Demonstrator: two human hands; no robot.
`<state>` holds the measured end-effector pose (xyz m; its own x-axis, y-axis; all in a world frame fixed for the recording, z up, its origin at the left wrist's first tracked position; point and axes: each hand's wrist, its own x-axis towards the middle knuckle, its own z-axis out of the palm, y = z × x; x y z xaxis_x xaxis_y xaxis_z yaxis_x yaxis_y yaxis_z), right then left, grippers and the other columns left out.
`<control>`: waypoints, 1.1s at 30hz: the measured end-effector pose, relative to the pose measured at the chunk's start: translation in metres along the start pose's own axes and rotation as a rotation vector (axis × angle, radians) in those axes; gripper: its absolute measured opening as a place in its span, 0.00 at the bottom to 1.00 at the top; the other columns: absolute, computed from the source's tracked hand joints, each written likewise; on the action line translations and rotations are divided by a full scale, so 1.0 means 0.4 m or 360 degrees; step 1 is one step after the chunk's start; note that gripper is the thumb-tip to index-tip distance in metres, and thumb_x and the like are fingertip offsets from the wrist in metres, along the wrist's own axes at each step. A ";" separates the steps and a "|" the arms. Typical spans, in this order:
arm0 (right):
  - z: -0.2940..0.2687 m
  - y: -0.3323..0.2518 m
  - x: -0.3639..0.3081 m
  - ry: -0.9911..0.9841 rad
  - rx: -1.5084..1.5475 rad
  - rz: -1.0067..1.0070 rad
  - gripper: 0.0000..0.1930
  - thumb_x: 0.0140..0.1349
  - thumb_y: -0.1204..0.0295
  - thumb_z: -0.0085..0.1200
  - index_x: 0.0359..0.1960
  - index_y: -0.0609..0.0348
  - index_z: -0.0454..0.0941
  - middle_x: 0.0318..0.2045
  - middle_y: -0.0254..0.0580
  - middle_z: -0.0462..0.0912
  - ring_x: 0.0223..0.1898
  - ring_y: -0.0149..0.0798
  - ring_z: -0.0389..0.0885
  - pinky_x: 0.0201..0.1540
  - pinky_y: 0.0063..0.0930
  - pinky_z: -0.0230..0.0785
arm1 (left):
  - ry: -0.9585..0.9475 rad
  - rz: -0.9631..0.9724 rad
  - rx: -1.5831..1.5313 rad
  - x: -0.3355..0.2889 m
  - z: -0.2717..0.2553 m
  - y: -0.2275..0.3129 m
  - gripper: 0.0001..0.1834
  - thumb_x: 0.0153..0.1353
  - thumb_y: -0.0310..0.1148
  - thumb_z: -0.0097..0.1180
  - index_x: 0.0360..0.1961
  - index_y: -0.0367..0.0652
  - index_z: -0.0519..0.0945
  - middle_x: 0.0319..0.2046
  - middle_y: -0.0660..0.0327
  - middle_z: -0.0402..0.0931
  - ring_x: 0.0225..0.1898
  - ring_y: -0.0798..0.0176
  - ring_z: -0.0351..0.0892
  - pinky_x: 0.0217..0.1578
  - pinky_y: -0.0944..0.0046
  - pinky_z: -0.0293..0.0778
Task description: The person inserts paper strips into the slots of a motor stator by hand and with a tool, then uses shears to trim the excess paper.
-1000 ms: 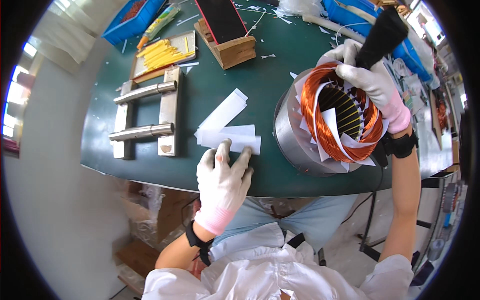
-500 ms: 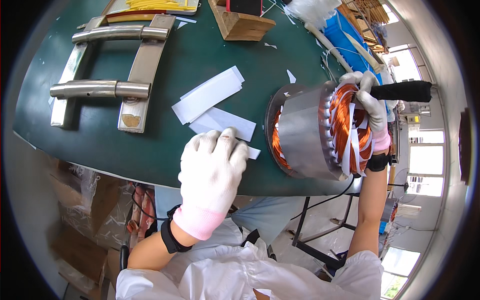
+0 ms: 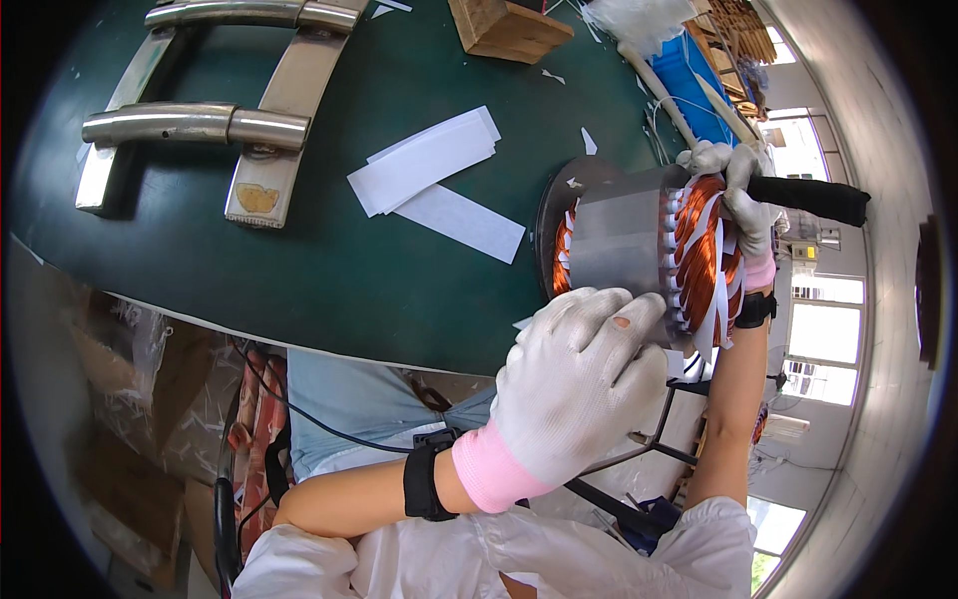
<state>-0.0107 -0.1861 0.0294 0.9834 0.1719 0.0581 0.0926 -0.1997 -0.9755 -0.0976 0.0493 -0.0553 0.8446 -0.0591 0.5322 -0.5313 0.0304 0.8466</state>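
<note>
A motor stator (image 3: 619, 235) lies on its side on the green table (image 3: 269, 290), its grey steel core between bundles of copper windings (image 3: 699, 240). White paper pieces stick out among the windings at its right end. My right hand (image 3: 743, 190), white-gloved, is closed at that end around a tool with a black-wrapped handle (image 3: 813, 197); the tool's other end is hidden. My left hand (image 3: 589, 374), also gloved, is in front of the stator with its fingers curled. A white paper strip (image 3: 679, 363) shows past its fingertips, mostly hidden. Several white paper strips (image 3: 429, 165) lie left of the stator.
At the far left stands a metal frame (image 3: 264, 185) with two round crossbars. A wooden block (image 3: 509, 35) sits at the back. A blue bin (image 3: 689, 90) and clear plastic (image 3: 639, 20) are at the back right. Paper scraps (image 3: 589, 142) lie about.
My left hand has moved right from the paper strips to the front of the stator, taking one strip along. The right hand stays at the windings with the black-handled tool. The view has shifted slightly.
</note>
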 end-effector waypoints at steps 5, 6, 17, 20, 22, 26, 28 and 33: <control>-0.008 -0.002 -0.003 -0.0077 -0.0044 -0.0086 0.14 0.57 0.69 0.62 0.24 0.52 0.66 0.42 0.51 0.80 0.46 0.40 0.79 0.51 0.36 0.76 | -0.0033 0.0121 -0.0038 0.015 0.016 0.012 0.11 0.37 0.23 0.62 0.24 0.44 0.74 0.53 0.54 0.76 0.48 0.47 0.75 0.44 0.53 0.75; -0.016 0.002 -0.002 -0.0060 -0.0151 -0.0188 0.13 0.57 0.69 0.62 0.25 0.53 0.66 0.42 0.52 0.80 0.45 0.41 0.80 0.50 0.35 0.76 | -0.0078 0.0092 -0.0061 0.016 0.021 0.016 0.11 0.38 0.22 0.62 0.24 0.43 0.74 0.55 0.52 0.75 0.49 0.45 0.74 0.44 0.52 0.74; -0.010 -0.010 -0.006 0.0011 -0.0052 0.0071 0.10 0.60 0.72 0.58 0.28 0.54 0.66 0.47 0.50 0.80 0.46 0.34 0.79 0.49 0.27 0.73 | -0.0319 0.0060 -0.0136 -0.017 0.014 0.003 0.12 0.43 0.14 0.59 0.30 0.38 0.76 0.63 0.39 0.63 0.66 0.26 0.58 0.61 0.42 0.62; 0.005 -0.013 -0.022 0.0130 -0.0014 0.0047 0.09 0.63 0.72 0.56 0.29 0.54 0.67 0.47 0.48 0.80 0.45 0.32 0.79 0.48 0.25 0.73 | -0.0273 0.0102 -0.0138 -0.021 0.021 0.002 0.12 0.43 0.14 0.59 0.30 0.38 0.76 0.63 0.40 0.64 0.66 0.27 0.57 0.61 0.42 0.63; 0.010 -0.017 -0.036 0.0156 0.0034 0.0061 0.09 0.66 0.71 0.55 0.30 0.54 0.68 0.46 0.48 0.80 0.45 0.32 0.80 0.49 0.25 0.73 | -0.0344 0.0170 -0.0054 -0.031 0.024 0.009 0.09 0.50 0.21 0.59 0.33 0.38 0.73 0.65 0.44 0.60 0.65 0.26 0.56 0.59 0.41 0.65; -0.001 -0.007 -0.014 0.0236 -0.0232 -0.0051 0.13 0.73 0.59 0.46 0.36 0.57 0.70 0.43 0.47 0.80 0.43 0.34 0.79 0.52 0.31 0.73 | -0.0295 0.0174 -0.0012 -0.042 0.028 0.008 0.12 0.43 0.14 0.58 0.29 0.39 0.76 0.62 0.43 0.67 0.66 0.29 0.59 0.62 0.44 0.62; -0.007 -0.025 -0.022 0.0377 -0.0288 -0.0058 0.15 0.74 0.59 0.43 0.38 0.59 0.73 0.42 0.45 0.80 0.38 0.29 0.74 0.48 0.26 0.70 | -0.0310 0.0198 0.0007 -0.034 0.021 0.004 0.11 0.43 0.15 0.58 0.30 0.39 0.76 0.61 0.43 0.69 0.65 0.30 0.60 0.61 0.44 0.62; -0.021 -0.068 -0.054 0.0464 -0.0794 -0.0076 0.15 0.73 0.62 0.44 0.43 0.62 0.78 0.40 0.35 0.80 0.36 0.24 0.69 0.43 0.19 0.64 | -0.0223 0.0222 0.0169 -0.031 0.041 0.011 0.11 0.40 0.15 0.59 0.27 0.38 0.78 0.58 0.45 0.71 0.62 0.34 0.64 0.59 0.46 0.64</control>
<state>-0.0331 -0.1925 0.0566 0.9722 -0.0670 0.2246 0.1305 -0.6411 -0.7563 -0.1114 0.0339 -0.0584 0.7491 -0.1996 0.6316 -0.6524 -0.0568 0.7558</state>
